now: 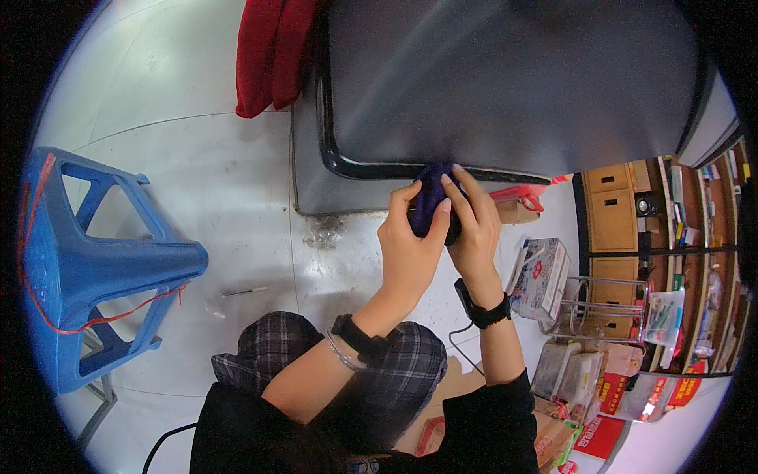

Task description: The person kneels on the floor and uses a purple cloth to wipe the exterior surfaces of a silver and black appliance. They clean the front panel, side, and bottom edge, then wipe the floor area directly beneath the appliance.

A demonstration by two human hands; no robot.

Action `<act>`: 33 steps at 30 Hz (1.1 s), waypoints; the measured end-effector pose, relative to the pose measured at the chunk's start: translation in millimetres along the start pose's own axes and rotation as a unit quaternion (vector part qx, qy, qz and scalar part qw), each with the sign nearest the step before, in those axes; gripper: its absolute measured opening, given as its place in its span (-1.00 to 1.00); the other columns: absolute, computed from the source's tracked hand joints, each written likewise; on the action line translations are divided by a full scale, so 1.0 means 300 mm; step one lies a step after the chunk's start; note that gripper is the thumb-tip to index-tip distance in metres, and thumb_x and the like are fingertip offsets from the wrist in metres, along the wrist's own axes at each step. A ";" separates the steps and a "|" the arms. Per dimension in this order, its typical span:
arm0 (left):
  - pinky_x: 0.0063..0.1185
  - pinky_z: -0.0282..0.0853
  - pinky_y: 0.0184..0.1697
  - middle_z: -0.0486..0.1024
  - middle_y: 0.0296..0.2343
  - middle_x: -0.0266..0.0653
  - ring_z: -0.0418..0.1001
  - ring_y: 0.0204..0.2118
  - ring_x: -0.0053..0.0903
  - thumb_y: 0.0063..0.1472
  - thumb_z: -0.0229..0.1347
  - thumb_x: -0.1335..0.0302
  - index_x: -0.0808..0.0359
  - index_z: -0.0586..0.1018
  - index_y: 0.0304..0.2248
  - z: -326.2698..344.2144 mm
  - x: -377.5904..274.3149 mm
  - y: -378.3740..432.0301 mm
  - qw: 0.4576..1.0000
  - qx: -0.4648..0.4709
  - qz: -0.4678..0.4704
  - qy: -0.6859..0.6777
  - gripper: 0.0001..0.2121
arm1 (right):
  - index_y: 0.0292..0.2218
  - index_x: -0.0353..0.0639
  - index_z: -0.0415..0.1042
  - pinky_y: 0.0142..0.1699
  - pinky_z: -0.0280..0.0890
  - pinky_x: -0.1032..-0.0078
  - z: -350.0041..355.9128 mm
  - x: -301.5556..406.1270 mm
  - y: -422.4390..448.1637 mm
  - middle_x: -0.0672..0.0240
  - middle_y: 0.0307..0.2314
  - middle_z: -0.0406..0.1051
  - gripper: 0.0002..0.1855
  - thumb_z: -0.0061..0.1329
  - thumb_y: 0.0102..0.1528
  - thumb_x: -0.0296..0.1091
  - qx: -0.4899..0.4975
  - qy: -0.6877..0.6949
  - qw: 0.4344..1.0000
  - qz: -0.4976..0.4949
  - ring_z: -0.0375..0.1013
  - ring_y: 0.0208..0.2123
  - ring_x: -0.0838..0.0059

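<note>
Between my two hands is a dark purple, fuzzy item (433, 198), perhaps yarn or cloth; its exact kind cannot be told. My left hand (414, 237) grips it from the left, thumb across its front. From the right, my right hand (477, 219) holds it with the fingers over its top. A small black part shows low between the hands. The bundle lies against the black rim (367, 170) of a large grey, box-like piece (503, 89). Each wrist wears a black band.
On the left stands a blue plastic stool (118, 255) with red string. Red cloth (272, 53) hangs at the top. A pen (246, 291) lies on the floor. To the right are a printed carton (540, 275), a metal-framed rack (604, 308), boxes and wooden shelves (699, 260).
</note>
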State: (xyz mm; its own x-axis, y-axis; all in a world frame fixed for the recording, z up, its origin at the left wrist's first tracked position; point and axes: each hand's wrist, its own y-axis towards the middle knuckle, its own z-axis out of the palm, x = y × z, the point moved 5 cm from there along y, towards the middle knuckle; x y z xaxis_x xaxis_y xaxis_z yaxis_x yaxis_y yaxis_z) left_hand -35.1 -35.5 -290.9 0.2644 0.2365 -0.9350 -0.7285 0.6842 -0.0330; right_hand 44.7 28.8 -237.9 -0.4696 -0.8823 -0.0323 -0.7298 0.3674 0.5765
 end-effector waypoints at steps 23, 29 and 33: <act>-0.29 0.05 0.07 0.16 -0.11 0.08 0.15 -0.04 -0.14 0.19 -0.06 0.46 0.44 0.28 -0.15 -0.043 -0.010 -0.008 0.984 -0.048 0.143 0.090 -0.73 | -0.14 -0.09 0.46 -0.37 0.30 0.50 0.018 0.063 0.066 0.38 -0.10 0.44 -0.55 0.02 -0.16 -0.43 0.042 -0.007 0.997 -0.060 0.34 -0.47 0.41; -0.31 0.06 0.09 0.17 -0.09 0.10 0.17 -0.03 -0.13 0.19 -0.06 0.48 0.46 0.27 -0.11 -0.042 -0.016 -0.014 0.983 -0.061 0.158 0.064 -0.69 | -0.16 -0.08 0.47 -0.38 0.30 0.53 0.015 0.079 0.079 0.44 -0.13 0.46 -0.56 0.03 -0.18 -0.42 0.038 0.000 0.995 -0.090 0.33 -0.49 0.46; -0.32 0.12 0.08 0.20 -0.06 0.12 0.22 -0.03 -0.11 0.19 -0.06 0.50 0.49 0.23 -0.05 -0.028 -0.016 -0.015 0.981 -0.009 0.181 0.067 -0.64 | -0.20 -0.11 0.48 -0.35 0.32 0.50 -0.006 0.043 0.093 0.45 -0.15 0.48 -0.56 0.04 -0.22 -0.48 0.076 0.021 0.995 -0.061 0.35 -0.47 0.41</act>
State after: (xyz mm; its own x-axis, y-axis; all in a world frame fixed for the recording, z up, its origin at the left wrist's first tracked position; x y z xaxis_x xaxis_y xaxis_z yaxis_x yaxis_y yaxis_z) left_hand -38.4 -45.4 -289.2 -0.0973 0.3684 -0.9246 -0.7706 0.5600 0.3042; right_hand 19.0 27.1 -220.8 -0.3539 -0.9335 -0.0586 -0.8484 0.2940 0.4403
